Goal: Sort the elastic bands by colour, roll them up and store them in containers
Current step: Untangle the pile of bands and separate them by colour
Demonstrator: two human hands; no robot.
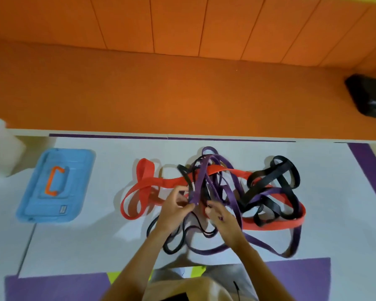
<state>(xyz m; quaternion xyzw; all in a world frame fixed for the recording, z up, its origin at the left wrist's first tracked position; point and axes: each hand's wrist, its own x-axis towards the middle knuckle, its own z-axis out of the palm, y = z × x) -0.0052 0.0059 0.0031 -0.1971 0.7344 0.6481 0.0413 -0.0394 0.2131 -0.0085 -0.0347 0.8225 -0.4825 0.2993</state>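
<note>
A tangled heap of elastic bands lies on the white table (96, 246). It holds red bands (143, 183), purple bands (230, 181) and black bands (278, 177). My left hand (174, 210) pinches a purple band at the middle of the heap, with a loop of it rising over the pile. My right hand (223, 219) sits just to the right with curled fingers in the bands; what it grips is hidden by the tangle. A thin black band (172, 242) loops under my left wrist.
A blue container lid (57, 185) with an orange handle lies flat at the left. A white translucent container (0, 146) stands at the far left edge. Orange floor mats lie beyond the table, with a black bag (371, 96) at the right.
</note>
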